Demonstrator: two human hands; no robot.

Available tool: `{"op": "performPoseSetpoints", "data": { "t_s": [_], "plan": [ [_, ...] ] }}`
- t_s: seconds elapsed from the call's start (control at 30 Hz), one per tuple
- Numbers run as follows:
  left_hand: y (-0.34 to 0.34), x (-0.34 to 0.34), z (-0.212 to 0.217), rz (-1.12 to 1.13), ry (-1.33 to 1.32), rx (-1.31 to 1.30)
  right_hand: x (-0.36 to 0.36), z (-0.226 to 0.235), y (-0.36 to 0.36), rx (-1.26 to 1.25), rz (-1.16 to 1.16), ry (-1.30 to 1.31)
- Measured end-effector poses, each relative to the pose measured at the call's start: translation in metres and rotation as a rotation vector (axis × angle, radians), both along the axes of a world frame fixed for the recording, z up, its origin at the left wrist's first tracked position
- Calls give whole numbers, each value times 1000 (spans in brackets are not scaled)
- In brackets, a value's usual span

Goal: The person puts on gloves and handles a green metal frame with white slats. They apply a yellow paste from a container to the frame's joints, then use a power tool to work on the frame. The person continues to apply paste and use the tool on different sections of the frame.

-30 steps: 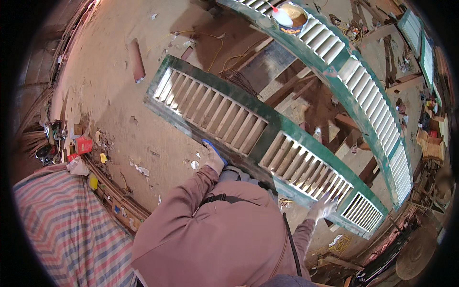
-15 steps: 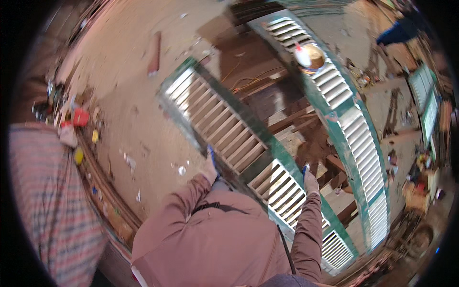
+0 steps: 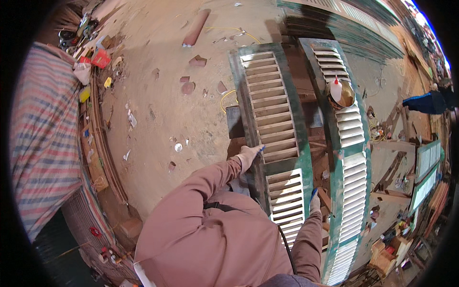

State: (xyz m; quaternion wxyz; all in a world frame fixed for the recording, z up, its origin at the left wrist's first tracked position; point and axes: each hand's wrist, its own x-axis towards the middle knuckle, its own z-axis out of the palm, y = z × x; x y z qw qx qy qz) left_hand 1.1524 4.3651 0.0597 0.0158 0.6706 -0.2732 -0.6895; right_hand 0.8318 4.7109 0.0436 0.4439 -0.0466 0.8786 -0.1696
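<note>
Green louvred shutter (image 3: 271, 129) running lengthwise up frame centre, gripped by left hand (image 3: 248, 154) and right hand (image 3: 314, 204) on opposite long edges.

Single head-worn fisheye, steeply downward

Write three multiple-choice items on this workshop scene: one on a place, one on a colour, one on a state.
1. Where does the bowl stand?
A. on the dirt floor
B. on the right shutter
C. in the left hand

2. What colour are the shutter frames?
A. green
B. red
C. yellow

3. How are the hands placed?
A. both hang free in the air
B. both in the bowl
C. each on one side of the left shutter

Key: 1 B, the bowl sits on the slats of the right shutter. 2 A, the frame of the left shutter is green around pale slats. 3 C, the left hand is on its left edge and the right hand at its right edge.
</note>
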Motion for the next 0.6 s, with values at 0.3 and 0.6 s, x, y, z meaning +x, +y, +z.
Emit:
{"op": "performPoseSetpoints", "data": {
  "t_s": [0.3,0.6],
  "plan": [
    [32,-43,-7,-330,-530,8,5,12,-12,52,244,203],
    [27,-12,-20,-580,-356,-21,2,117,-169,-453,249,857]
  ]
}}
